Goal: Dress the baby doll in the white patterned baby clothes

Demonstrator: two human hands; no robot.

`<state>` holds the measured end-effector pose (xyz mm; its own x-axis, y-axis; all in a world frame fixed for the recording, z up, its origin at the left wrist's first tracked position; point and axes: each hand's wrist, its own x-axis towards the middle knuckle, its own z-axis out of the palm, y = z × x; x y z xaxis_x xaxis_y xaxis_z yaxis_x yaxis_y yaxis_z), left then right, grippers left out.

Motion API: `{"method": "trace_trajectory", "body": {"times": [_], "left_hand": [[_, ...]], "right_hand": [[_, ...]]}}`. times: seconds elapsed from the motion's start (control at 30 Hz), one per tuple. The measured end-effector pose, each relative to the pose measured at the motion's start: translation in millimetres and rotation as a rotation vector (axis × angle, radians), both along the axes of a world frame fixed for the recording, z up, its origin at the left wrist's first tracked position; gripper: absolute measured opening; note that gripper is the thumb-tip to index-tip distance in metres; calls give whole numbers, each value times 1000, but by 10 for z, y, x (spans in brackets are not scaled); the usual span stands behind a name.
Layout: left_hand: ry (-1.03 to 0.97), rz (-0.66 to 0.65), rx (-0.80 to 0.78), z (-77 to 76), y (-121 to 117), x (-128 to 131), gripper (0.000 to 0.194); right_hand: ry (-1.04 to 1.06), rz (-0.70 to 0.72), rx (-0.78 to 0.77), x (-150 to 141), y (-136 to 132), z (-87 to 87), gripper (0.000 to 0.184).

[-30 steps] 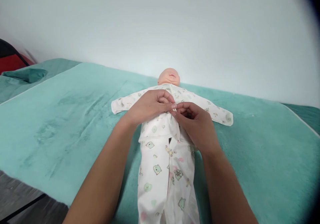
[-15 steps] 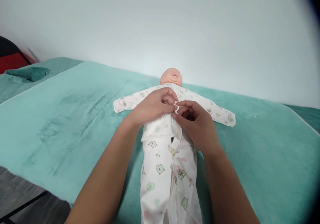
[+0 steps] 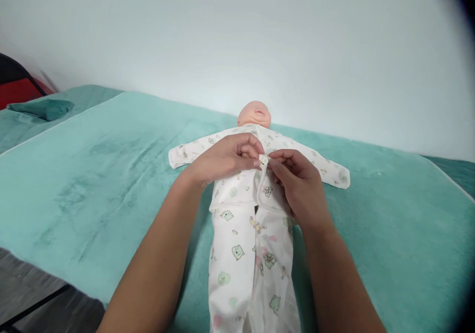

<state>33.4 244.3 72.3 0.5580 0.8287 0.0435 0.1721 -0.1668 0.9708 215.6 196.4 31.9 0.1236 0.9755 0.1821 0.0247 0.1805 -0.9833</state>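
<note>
A baby doll lies on its back, wearing a white baby shirt with small animal prints. Both hands meet at the shirt's front, over the doll's chest. Between them a small round button shows on the front edge of the cloth. My left hand pinches the shirt's edge just left of the button. On the button's right side, my right hand pinches the shirt with thumb and forefinger. Matching printed trousers cover the doll's legs, and both sleeves stretch out sideways.
A green padded cover spreads under the doll. Behind it rises a plain pale wall. Folded green cloth lies at the far left, near a red and black object. Grey floor shows at the lower left.
The fingers have parted slightly, and the button now lies visible and flat between them. My right hand has shifted a little to the right; the front edge below hangs straighter.
</note>
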Motion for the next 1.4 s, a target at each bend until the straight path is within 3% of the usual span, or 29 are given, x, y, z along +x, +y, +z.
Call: {"method": "trace_trajectory", "body": {"times": [0.13, 0.27, 0.33, 0.43, 0.53, 0.67, 0.73, 0.8, 0.87, 0.93, 1.0, 1.07, 1.1, 1.2, 1.3, 1.4], "left_hand": [[99, -14, 43, 31, -18, -20, 22], [187, 32, 156, 3, -31, 18, 19], [195, 170, 284, -78, 16, 62, 20], [227, 477, 617, -296, 163, 94, 23], [295, 591, 777, -577, 257, 3, 34], [645, 703, 755, -912, 36, -257, 43], [832, 678, 765, -1016, -159, -382, 47], [945, 693, 735, -1064, -312, -501, 53], [991, 796, 655, -1062, -381, -642, 59], [999, 911, 545, -1031, -371, -819, 64], [1002, 952, 451, -994, -316, -1012, 64], [1015, 902, 425, -967, -245, -1182, 62], [1031, 853, 438, -959, -208, -1247, 61], [1091, 709, 507, -949, -104, -1348, 60], [1129, 686, 541, -952, -11, -1359, 61], [1135, 753, 539, -957, 73, -1366, 64]], "right_hand": [[12, -63, 32, -16, 4, -30, 8], [30, -215, 128, -7, 7, -90, 8], [-34, -236, 184, 12, 19, -118, 14], [-179, -147, 189, 49, 68, -165, 32], [-313, -18, 144, 70, 127, -234, 48], [-388, 63, 122, 56, 23, -368, 60], [-413, 69, 89, 67, -153, -455, 68], [-467, 87, 65, 146, -363, -554, 74], [-557, 97, 60, 335, -526, -651, 74], [-687, 0, 80, 643, -576, -722, 73], [-823, -254, 103, 1022, -503, -755, 80], [-909, -487, -34, 1378, -343, -755, 82], [-933, -528, -134, 1518, -250, -751, 82], [-1016, -475, -276, 1726, 20, -743, 76], [-1031, -404, -183, 1718, 236, -756, 66], [-972, -411, -84, 1709, 410, -775, 56]]}}
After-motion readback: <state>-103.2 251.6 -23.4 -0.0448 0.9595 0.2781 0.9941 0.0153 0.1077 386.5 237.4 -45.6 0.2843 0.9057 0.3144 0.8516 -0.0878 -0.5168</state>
